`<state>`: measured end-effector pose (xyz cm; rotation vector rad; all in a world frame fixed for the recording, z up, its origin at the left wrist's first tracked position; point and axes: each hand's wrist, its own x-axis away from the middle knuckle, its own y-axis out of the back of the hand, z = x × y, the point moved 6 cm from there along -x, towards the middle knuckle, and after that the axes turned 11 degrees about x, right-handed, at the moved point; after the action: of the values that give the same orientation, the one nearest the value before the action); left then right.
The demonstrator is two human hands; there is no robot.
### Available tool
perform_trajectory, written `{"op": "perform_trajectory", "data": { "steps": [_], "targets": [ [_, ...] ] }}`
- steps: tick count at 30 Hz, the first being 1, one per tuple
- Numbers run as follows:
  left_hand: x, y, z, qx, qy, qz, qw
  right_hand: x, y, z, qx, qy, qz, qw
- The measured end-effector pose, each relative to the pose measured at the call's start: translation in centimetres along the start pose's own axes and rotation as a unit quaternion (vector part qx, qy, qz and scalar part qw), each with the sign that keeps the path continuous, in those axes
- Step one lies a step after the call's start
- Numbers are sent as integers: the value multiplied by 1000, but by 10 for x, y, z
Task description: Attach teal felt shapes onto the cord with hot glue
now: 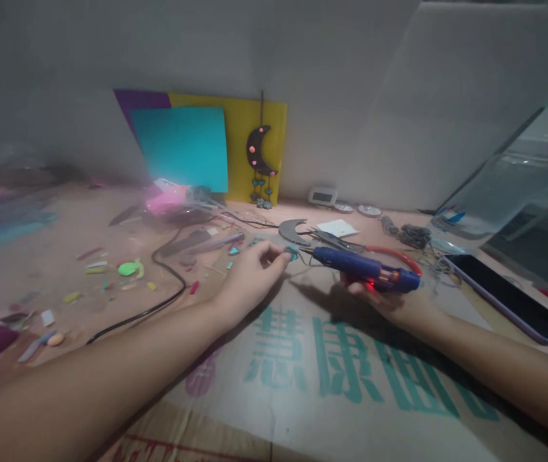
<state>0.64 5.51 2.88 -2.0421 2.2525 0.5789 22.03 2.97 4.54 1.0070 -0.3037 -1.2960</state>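
Near the middle, my left hand (259, 273) pinches a small teal ornament (292, 253) between thumb and fingertips. Wrapped in my right hand (384, 298) is a blue glue gun (365, 266), a red light glowing by its grip. The nozzle points left, close to the ornament; whether they touch I cannot tell. A thin grey cord (308, 262) hangs by the nozzle. Just behind lies a grey crescent moon (293, 231), flat on the table beside pliers with red handles (399, 253).
A dark crescent hanging (259, 151) rests against yellow card (238, 147) at the wall. Foam scraps and a black cable (171, 298) cover the left side. On the right are a phone (509, 298), grey yarn (414, 235) and a clear bin (505, 186).
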Motion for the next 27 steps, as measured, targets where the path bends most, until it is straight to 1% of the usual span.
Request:
{"op": "perform_trajectory", "data": {
  "steps": [2, 4, 12, 14, 19, 23, 27],
  "targets": [
    [0, 0, 0, -1, -10, -2, 1000, 0, -1, -2, 7, 2, 17, 1000],
    [1, 0, -1, -6, -20, -2, 1000, 0, -1, -3, 19, -1, 20, 1000],
    [4, -3, -4, -26, -41, 16, 999, -1, -1, 3, 81, 19, 6, 997],
    [5, -3, -3, -31, -48, 15, 998, -1, 1, 5, 101, 28, -13, 994],
    [5, -3, -3, -33, -56, 16, 998, 2, 9, 9, 133, 62, -99, 984],
    [5, -3, -1, -29, -52, 12, 998, 1, 9, 9, 135, 64, -116, 982],
    [4, -4, 0, -24, -56, 13, 998, 2, 9, 9, 132, 67, -119, 982]
  ]
}}
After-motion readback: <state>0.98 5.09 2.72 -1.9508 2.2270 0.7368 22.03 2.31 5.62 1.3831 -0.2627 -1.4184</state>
